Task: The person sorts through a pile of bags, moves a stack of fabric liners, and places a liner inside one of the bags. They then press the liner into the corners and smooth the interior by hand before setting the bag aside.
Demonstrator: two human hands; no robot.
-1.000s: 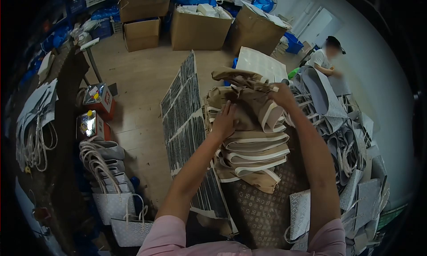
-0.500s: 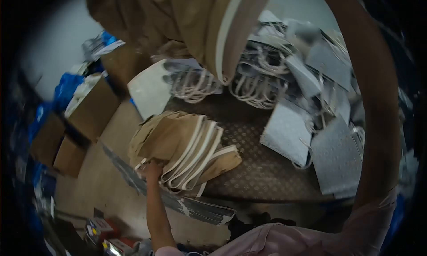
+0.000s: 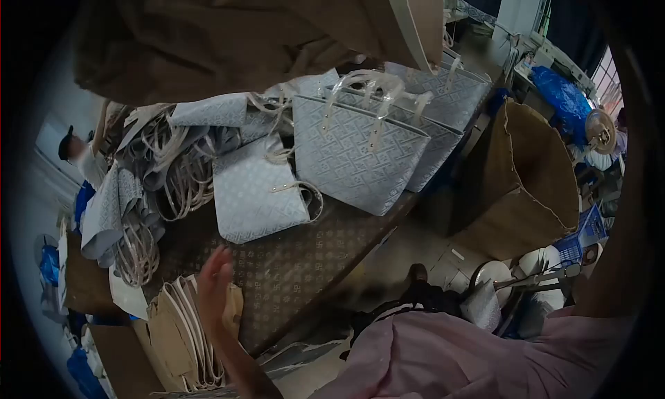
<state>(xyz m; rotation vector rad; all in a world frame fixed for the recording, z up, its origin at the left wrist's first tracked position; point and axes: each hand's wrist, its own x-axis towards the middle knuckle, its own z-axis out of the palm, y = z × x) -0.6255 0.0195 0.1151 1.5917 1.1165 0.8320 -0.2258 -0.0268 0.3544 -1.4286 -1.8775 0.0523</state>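
The left hand (image 3: 213, 285) is raised at the lower left of the frame, its fingers (image 3: 222, 258) extended and close together, clamped on nothing. It overlaps the stack of brown pieces (image 3: 181, 326) in view; whether it touches them cannot be told. The right arm (image 3: 616, 260) rises along the right edge, with its hand out of sight, so the state of those fingers cannot be told.

Across the top of the frame hangs a brown cloth bundle (image 3: 242, 42) with pale edging, close to the camera. It is probably held high to clear the bench (image 3: 291, 274) and the bags. The stacked pieces lie folded with their pale edges together, likely to keep them orderly. A flat silver bag (image 3: 256, 191) rests mid-bench; beyond it, a large silver bag (image 3: 353, 149) stands with handles upright, perhaps to preserve its shape.

Counted, there is one raised bundle, one stack with at least four pale edges showing, one flat bag in the middle and one large bag in front of others partly hidden. The heap of silver pieces (image 3: 128, 191) at left is too tangled to count. One cardboard box (image 3: 519, 205) sits at right, and one co-worker (image 3: 86, 163) is at far left.
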